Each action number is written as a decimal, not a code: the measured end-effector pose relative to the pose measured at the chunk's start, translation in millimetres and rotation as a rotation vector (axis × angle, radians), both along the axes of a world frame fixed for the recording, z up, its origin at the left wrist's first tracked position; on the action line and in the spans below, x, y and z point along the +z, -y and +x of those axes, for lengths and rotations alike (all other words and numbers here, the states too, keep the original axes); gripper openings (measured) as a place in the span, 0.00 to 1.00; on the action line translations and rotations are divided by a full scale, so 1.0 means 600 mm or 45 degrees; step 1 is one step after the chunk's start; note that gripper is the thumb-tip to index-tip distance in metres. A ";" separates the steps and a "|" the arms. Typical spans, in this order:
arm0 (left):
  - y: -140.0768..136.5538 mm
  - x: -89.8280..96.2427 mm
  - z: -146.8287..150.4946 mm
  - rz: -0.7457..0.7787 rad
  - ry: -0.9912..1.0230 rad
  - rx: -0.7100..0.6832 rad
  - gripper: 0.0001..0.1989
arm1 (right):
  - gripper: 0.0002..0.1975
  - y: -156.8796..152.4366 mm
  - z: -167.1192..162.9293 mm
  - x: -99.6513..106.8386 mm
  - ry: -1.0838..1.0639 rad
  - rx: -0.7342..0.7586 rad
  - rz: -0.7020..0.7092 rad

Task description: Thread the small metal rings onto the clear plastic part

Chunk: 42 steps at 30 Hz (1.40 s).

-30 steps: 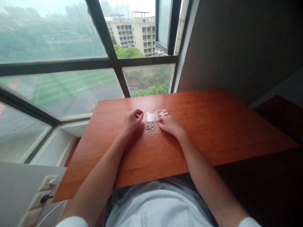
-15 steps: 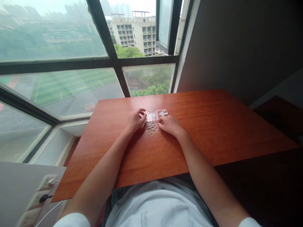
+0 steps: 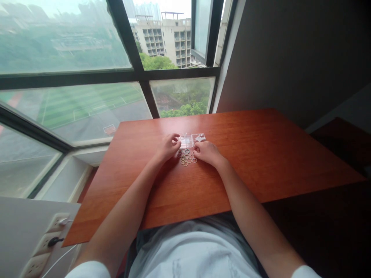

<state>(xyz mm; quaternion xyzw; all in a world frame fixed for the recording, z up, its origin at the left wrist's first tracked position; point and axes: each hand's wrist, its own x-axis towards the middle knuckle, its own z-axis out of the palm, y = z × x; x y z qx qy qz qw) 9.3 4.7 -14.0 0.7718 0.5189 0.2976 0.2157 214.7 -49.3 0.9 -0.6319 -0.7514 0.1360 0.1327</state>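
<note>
A clear plastic box (image 3: 187, 143) lies opened flat on the table, with small pieces showing inside. Just in front of it is a loose cluster of several thin rings (image 3: 189, 159), some silvery, others pale gold. My left hand (image 3: 168, 146) is at the left edge of the box, thumb and fingers curved and apart, with nothing visible between them. On the other side, my right hand (image 3: 207, 151) rests with its fingers pinched together beside the right-hand rings. Whatever those fingertips hold, if anything, is too small to make out.
The reddish-brown wooden table (image 3: 261, 154) reaches from my body to the window (image 3: 182, 96). A dark wall rises at the right. Sockets (image 3: 46, 243) with plugs and a white cable sit low on the left, near the table's corner.
My left hand has shifted slightly right, over the left edge of the ring cluster. The right hand stays almost where it was, still pinched.
</note>
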 end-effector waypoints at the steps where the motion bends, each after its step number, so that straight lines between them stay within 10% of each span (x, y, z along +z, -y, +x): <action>1: 0.001 0.000 -0.001 0.002 -0.009 -0.002 0.16 | 0.07 0.000 0.000 0.000 -0.003 0.001 -0.003; 42: 0.025 0.023 -0.015 0.129 -0.147 -0.002 0.13 | 0.05 -0.006 0.008 -0.003 -0.215 0.013 0.150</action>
